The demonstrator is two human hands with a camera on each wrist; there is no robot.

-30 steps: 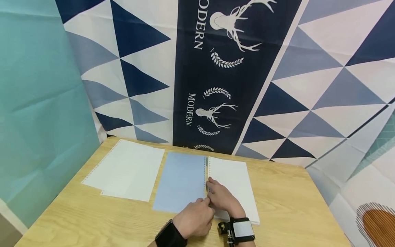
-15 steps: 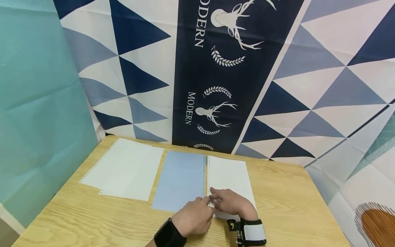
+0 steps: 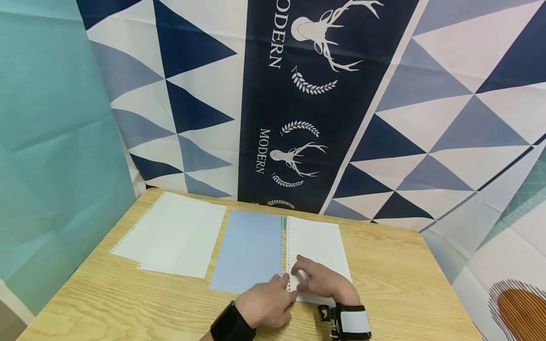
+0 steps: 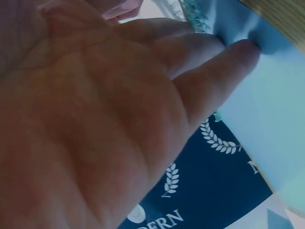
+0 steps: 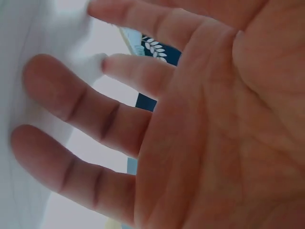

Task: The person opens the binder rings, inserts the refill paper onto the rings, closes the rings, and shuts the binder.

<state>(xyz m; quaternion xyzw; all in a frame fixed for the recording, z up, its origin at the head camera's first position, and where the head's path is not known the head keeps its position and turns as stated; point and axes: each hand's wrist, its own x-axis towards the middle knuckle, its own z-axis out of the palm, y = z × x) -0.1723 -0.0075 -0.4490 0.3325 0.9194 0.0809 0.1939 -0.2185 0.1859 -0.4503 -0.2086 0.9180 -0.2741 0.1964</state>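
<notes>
A loose-leaf notebook lies spread on the table. Its blue sheet [image 3: 249, 248], punched along the right edge, is on the left, and a stack of lined white paper [image 3: 317, 239] is on the right. Between them runs a narrow spine, its lower end partly hidden by the hands. My left hand [image 3: 266, 303] is at the spine's lower end; in the left wrist view, its extended fingers [image 4: 209, 81] touch the blue sheet. Over the white stack, my right hand [image 3: 326, 284] has its fingers spread and loosely bent, some fingertips at the paper, with nothing held.
Two overlapping white punched sheets [image 3: 170, 234] lie on the left of the wooden table [image 3: 128, 303]. A patterned cloth [image 3: 290, 94] hangs behind the table's back edge, and a teal cloth [image 3: 55, 118] hangs at the left.
My right hand has left the spine and moved right onto the white stack, its fingers spreading. My left hand stays near the lower spine, its fingers straighter now.
</notes>
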